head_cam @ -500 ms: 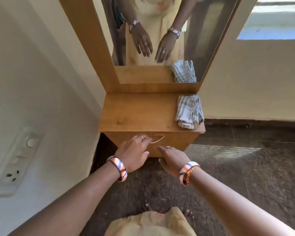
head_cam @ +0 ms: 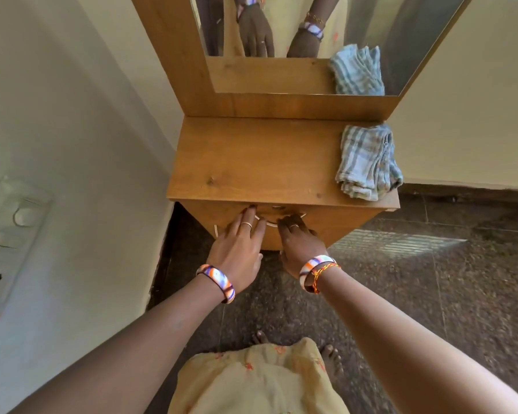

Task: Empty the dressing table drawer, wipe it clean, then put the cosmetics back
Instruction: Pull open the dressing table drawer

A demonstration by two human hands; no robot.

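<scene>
While the drawer (head_cam: 281, 231) sits flush, left hand (head_cam: 237, 249) and right hand (head_cam: 299, 243) spread against its handle (head_cam: 271, 224).

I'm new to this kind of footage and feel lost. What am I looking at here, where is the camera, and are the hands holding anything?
There is no machine: a person wears a camera on the head, looking down at their own arms. The left hand and right hand reach the curved metal handle on the closed wooden drawer front of a dressing table. Whether the fingers already grip it is unclear. On the wooden tabletop lies a folded blue-grey checked cloth. The mirror behind repeats hands and cloth.
</scene>
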